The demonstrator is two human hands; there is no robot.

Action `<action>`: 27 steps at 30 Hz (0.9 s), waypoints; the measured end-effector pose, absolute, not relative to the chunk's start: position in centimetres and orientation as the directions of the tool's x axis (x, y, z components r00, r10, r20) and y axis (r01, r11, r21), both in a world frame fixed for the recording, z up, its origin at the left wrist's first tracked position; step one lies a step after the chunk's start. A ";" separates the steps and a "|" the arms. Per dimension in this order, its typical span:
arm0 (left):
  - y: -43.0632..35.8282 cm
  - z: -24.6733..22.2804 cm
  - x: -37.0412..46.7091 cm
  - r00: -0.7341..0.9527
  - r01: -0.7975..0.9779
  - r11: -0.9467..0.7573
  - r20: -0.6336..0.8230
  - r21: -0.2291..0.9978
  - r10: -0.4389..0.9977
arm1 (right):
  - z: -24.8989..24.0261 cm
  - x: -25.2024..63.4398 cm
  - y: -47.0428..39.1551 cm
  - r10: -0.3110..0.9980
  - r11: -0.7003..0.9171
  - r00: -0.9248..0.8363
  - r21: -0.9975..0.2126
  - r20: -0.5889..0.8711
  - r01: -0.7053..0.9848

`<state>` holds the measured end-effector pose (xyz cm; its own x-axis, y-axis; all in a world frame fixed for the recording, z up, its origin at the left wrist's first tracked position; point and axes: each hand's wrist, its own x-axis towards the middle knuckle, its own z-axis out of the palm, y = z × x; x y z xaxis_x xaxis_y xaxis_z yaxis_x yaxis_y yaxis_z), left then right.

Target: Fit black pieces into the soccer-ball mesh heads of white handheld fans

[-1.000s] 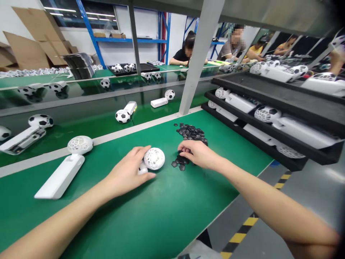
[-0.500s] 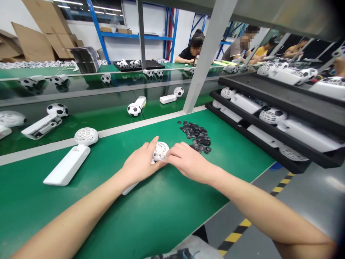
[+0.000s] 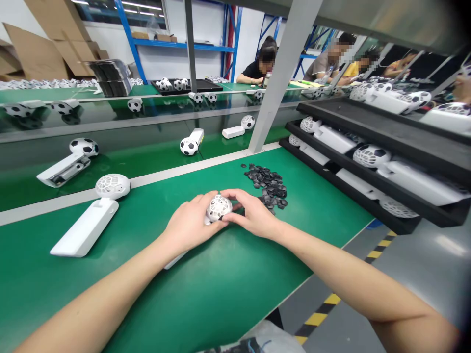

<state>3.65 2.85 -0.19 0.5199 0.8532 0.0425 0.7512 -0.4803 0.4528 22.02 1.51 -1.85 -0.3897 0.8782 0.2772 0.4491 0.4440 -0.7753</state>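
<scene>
A white latticed ball head (image 3: 219, 208) of a handled device is held between both hands above the green tabletop (image 3: 235, 284). My left hand (image 3: 191, 220) wraps its left side, and the white handle shows below that wrist. From the right, my right hand (image 3: 250, 212) grips the ball with thumb and fingers; a dark patch shows by the thumb. Behind that hand lies a pile of small black pieces (image 3: 270, 184). At the left, a second white device (image 3: 86, 228) with a latticed ball rests on the table.
Stacked black trays (image 3: 368, 162) with white devices stand at the right. A grey post (image 3: 270, 93) rises behind the black pieces. Beyond the table edge, a green conveyor (image 3: 147, 159) carries football-patterned devices. Several people sit farther back, one in a black top (image 3: 253, 73).
My right hand's fingers have spread around the ball's right side, showing more of it. Devices on the near conveyor have shifted right; those on the far one have shifted left.
</scene>
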 end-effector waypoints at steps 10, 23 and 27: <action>3.0 0.1 3.8 0.527 0.772 -0.481 0.006 0.416 0.850 | -1.2 24.2 3.0 0.906 0.402 -0.357 -0.730 0.228 0.553; 4.8 0.3 2.1 0.659 0.719 -0.621 -0.021 0.312 0.752 | -1.2 27.9 5.2 0.977 0.176 -0.213 -0.480 -0.025 0.860; 4.9 0.2 2.1 0.669 0.706 -0.628 -0.016 0.326 0.743 | -0.7 28.2 4.8 0.983 0.124 -0.171 -0.459 -0.062 0.880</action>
<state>2.05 4.86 0.20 0.6689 0.7432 -0.0162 0.7061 -0.6284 0.3265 28.15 4.78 -0.70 -0.1712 0.9833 -0.0621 0.8799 0.1242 -0.4586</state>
